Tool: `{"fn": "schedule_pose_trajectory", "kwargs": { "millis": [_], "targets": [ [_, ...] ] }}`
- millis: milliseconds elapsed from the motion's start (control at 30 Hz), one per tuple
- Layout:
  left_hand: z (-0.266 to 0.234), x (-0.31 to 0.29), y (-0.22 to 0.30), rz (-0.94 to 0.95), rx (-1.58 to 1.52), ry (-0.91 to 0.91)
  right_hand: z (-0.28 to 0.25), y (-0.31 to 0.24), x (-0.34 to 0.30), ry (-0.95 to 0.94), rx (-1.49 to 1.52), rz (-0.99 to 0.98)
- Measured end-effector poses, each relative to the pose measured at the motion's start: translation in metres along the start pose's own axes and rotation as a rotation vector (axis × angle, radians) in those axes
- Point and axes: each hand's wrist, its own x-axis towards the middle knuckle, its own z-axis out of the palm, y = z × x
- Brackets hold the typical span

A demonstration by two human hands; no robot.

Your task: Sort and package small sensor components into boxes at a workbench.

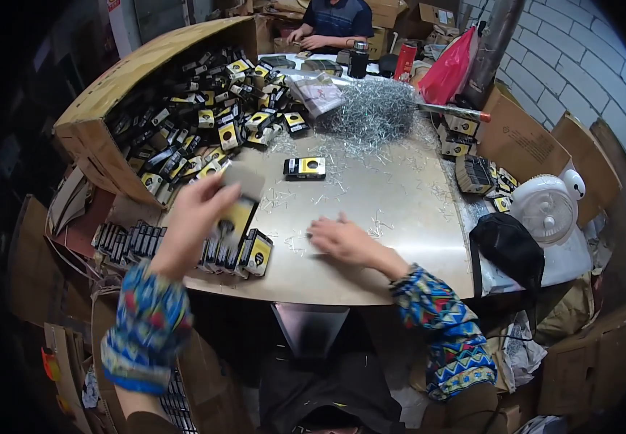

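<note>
My left hand (201, 217) is raised over the table's left front, closed on a small black and yellow box (239, 215) that is smeared by motion. A pale grey flap or card shows above its fingers. Below it, a row of similar boxes stands on edge, the end box (257, 253) showing its yellow face. My right hand (345, 241) rests low on the metal tabletop (371, 278), fingers loosely bent and partly apart, with nothing visible in them. Thin metal pins (379, 226) lie scattered around it. Beyond both hands lies a single black and yellow box (305, 168).
A big cardboard carton (85, 119) on its side spills many small boxes at the left. A heap of metal pins (374, 112) lies at the back. On the right are a white fan (546, 210) and a black bag (508, 242). Another person (338, 22) sits across.
</note>
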Motion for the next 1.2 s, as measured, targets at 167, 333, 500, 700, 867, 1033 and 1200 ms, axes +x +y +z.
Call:
{"fn": "schedule_pose_trajectory", "kwargs": {
  "millis": [167, 333, 500, 700, 867, 1033, 1200],
  "targets": [
    [0.003, -0.115, -0.088, -0.296, -0.601, 0.157, 0.003, 0.028, -0.031, 0.476, -0.288, 0.264],
    [0.039, -0.203, -0.179, -0.734, -0.725, 0.207, 0.006, 0.006, -0.015, 0.424, 0.117, 0.108],
    [0.102, -0.226, -0.241, -0.782, -0.487, 0.013, 0.050, -0.050, 0.013, 0.246, -0.159, 0.000],
    [0.132, -0.230, -0.232, -0.903, -0.809, 0.042, 0.095, -0.120, -0.033, 0.390, -0.250, 0.105],
    [0.134, -0.228, -0.222, -0.888, -0.808, 0.092, 0.083, -0.153, -0.072, 0.301, -0.236, 0.147],
    [0.129, -0.231, -0.221, -0.815, -0.864, 0.117, 0.049, -0.151, -0.100, 0.284, 0.389, 0.109],
    [0.139, -0.238, -0.221, -0.634, -0.669, 0.019, 0.085, -0.132, -0.116, 0.242, 0.150, 0.060]
  ]
}}
